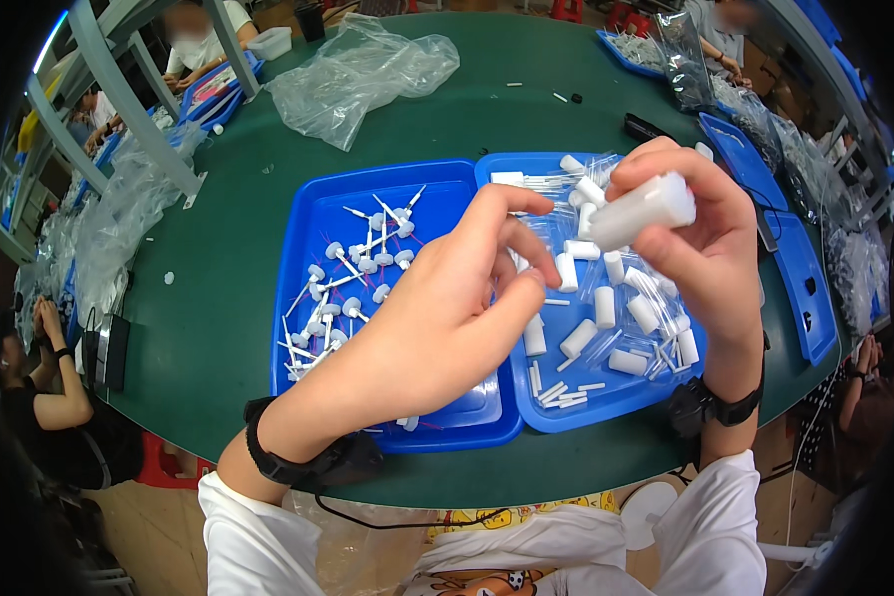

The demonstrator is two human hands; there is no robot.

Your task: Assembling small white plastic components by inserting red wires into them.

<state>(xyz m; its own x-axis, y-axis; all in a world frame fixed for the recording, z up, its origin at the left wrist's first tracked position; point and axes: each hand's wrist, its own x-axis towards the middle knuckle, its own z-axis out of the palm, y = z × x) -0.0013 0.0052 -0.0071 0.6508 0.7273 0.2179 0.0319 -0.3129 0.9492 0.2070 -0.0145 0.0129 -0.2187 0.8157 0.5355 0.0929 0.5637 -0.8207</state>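
Observation:
Held up over the right tray, a white translucent cylinder (pixel 644 212) sits between the fingers and thumb of my right hand (pixel 710 214), tilted with its broader end to the right. My left hand (pixel 467 298) hovers above the place where the two trays meet, its fingers loosely curled and apart, with nothing seen in them. Under both hands is a light blue tray (pixel 626 402) with many short white cylinders (pixel 605 308), clear thin tubes and small white sticks (pixel 564 397). Left of it, a darker blue tray (pixel 303 214) carries pieces with grey round heads and white stems (pixel 353 308); my left forearm hides part of it.
A crumpled clear plastic bag (pixel 363 79) lies on the green table (pixel 238 228) beyond the trays. Grey metal posts (pixel 154 109) stand at the left. More blue trays (pixel 805 288) and plastic bags line the right edge. Other people work around the table.

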